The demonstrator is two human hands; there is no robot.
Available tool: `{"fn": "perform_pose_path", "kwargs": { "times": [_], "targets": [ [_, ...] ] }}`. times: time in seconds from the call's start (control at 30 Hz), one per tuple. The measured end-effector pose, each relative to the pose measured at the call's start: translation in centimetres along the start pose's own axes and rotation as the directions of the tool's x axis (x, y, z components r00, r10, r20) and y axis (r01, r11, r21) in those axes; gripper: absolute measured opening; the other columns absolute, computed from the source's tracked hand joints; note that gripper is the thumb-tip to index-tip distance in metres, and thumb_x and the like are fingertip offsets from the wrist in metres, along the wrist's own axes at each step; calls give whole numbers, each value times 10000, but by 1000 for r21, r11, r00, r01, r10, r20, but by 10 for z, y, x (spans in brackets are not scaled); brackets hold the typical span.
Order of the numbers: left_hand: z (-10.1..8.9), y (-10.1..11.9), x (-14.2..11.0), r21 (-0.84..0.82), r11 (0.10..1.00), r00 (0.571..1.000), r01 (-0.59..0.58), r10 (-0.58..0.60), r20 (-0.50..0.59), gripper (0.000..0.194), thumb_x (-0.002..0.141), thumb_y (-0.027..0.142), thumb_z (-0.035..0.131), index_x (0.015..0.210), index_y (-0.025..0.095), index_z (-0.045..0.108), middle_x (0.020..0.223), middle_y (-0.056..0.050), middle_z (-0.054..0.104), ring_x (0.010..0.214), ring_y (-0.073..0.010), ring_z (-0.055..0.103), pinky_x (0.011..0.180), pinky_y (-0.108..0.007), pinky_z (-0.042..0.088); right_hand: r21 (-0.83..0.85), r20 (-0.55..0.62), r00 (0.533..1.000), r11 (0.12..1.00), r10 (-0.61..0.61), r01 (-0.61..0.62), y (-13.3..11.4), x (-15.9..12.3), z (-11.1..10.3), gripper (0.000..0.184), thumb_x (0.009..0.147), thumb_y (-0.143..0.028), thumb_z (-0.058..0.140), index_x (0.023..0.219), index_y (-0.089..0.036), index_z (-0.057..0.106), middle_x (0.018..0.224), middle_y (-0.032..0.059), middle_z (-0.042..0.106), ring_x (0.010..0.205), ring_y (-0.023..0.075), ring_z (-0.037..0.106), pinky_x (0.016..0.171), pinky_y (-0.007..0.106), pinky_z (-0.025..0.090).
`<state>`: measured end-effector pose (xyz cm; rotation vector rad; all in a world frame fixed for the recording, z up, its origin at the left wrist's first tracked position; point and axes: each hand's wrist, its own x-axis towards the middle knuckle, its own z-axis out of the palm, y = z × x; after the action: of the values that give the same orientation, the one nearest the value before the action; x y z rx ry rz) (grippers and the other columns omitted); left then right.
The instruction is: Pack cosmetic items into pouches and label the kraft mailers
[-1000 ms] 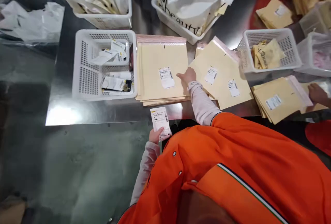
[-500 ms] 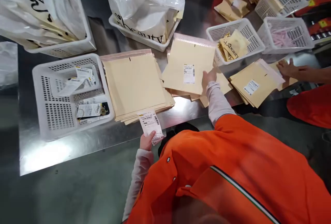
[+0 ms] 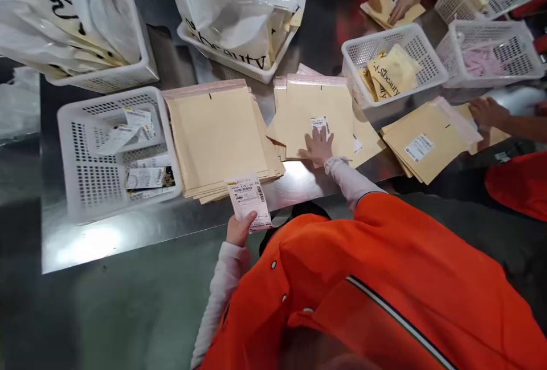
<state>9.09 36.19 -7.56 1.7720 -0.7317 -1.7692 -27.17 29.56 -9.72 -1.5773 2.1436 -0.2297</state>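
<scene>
My right hand [image 3: 317, 147] lies flat on a padded envelope [image 3: 318, 102], its fingers spread wide and pointing away from me, with my arm reaching forward over the table [image 3: 94, 239]. It grips nothing; the fingertips reach the edge of a barcode label [image 3: 319, 126] on that envelope. My left hand [image 3: 238, 230] is low by the table's near edge, its fingers closed on a printed slip [image 3: 248, 202], which stands up just in front of the near corner of a squared stack of envelopes [image 3: 216, 136].

The main risk lies on the slick steel. The envelopes under my right fingers lie loose and overlapping, so a hard push could skate the top one off or fan those beneath. The slip could crease if my left fingers pinch too tightly, or go on the wrong envelope, since several labelled ones lie close by. Right of my fingers, a co-worker's hand [image 3: 487, 112] works near another pile [image 3: 427, 139], so envelopes could get mixed.
</scene>
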Motion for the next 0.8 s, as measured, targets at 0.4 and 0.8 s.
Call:
{"fn": "perform_pose_path", "kwargs": {
  "times": [0.4,0.8],
  "targets": [
    [-2,52,24,-205,912,935,-355,351,-53,507,508,498,957,797,159,714,743,-26,738,681,-166,665,686,-283,543,828,247,890,560,-383,11,-180,-79,53,498,791,-542,825,1079,-139,767,1050,87,780,969,214,716,888,328,566],
    [-7,11,47,-237,951,980,-197,198,-19,493,521,457,967,823,144,736,800,-58,760,765,-213,693,730,-310,536,502,180,909,830,-375,243,-208,-21,47,166,857,-327,795,854,-167,841,864,43,774,837,186,705,818,289,522]
  ]
}}
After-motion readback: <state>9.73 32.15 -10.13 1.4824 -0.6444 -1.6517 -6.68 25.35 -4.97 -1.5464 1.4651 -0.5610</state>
